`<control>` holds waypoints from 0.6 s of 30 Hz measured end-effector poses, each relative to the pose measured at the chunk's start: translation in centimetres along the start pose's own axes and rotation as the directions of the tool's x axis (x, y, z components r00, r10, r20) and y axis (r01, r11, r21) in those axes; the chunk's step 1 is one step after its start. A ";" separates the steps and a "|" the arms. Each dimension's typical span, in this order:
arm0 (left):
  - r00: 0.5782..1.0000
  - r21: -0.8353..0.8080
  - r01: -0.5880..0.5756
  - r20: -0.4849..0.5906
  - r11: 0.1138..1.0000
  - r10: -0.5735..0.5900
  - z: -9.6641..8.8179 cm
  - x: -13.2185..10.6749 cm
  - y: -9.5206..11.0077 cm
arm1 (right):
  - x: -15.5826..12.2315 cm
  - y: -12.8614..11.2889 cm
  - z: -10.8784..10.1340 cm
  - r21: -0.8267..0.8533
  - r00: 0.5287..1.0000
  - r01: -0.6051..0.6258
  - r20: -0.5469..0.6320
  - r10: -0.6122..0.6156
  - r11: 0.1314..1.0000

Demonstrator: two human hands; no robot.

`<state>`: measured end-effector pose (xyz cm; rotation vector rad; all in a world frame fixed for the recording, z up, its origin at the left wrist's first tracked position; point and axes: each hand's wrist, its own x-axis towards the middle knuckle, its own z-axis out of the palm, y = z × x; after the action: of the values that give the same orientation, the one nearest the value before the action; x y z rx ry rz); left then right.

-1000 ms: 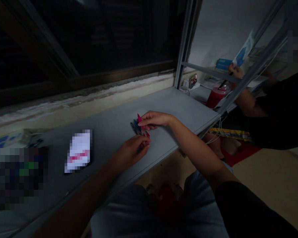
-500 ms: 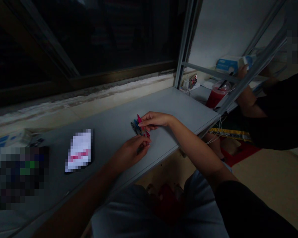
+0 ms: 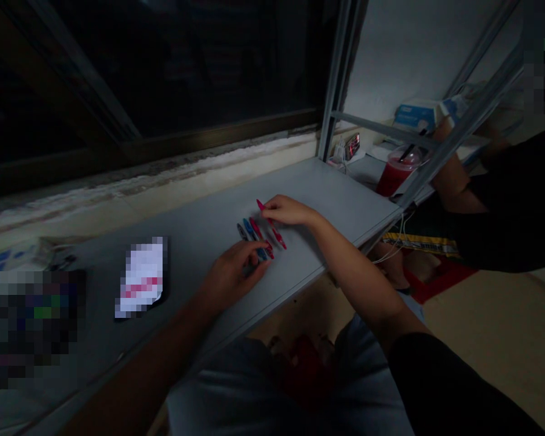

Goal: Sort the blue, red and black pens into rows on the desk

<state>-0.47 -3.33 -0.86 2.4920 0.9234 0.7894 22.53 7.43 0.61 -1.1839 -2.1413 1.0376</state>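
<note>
"Pen (image 3: 278,234) in your right hand (image 3: 288,210)?"
"Slim, red, clamped between your fingertips (image 3: 267,212), slanting toward five o'clock."
"Your left hand (image 3: 227,271)?"
"At its seven o'clock, over other pens (image 3: 256,227); can't tell if gripping."

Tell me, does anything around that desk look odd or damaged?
Yes: the strip under the window is ragged and patchy, as if its paint had worn away. The phone looks odd too, blurred into coarse square blocks. The pens at the left hand lie side by side; no spill shows.
</note>
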 end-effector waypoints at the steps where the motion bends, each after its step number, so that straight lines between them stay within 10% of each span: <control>1: 1.000 0.042 -0.006 -0.013 0.999 0.007 -0.1 0.1 -0.2 | 0.0 0.1 -0.2 -0.136 0.999 -0.008 -0.040 0.003 0.991; 7: 0.999 0.176 -0.003 0.036 0.984 -0.003 0.1 0.3 -1.4 | -0.4 0.4 -0.4 -0.484 0.981 -0.153 -0.177 0.074 0.862; 18: 0.989 0.174 0.103 0.091 0.979 -0.120 -0.2 0.7 -1.5 | 0.4 -0.5 2.5 -0.491 0.970 0.222 0.023 -0.243 0.842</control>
<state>-0.85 -1.72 -1.21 2.5693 1.1243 0.5651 20.32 6.66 -0.42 -1.0969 -2.5240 0.3601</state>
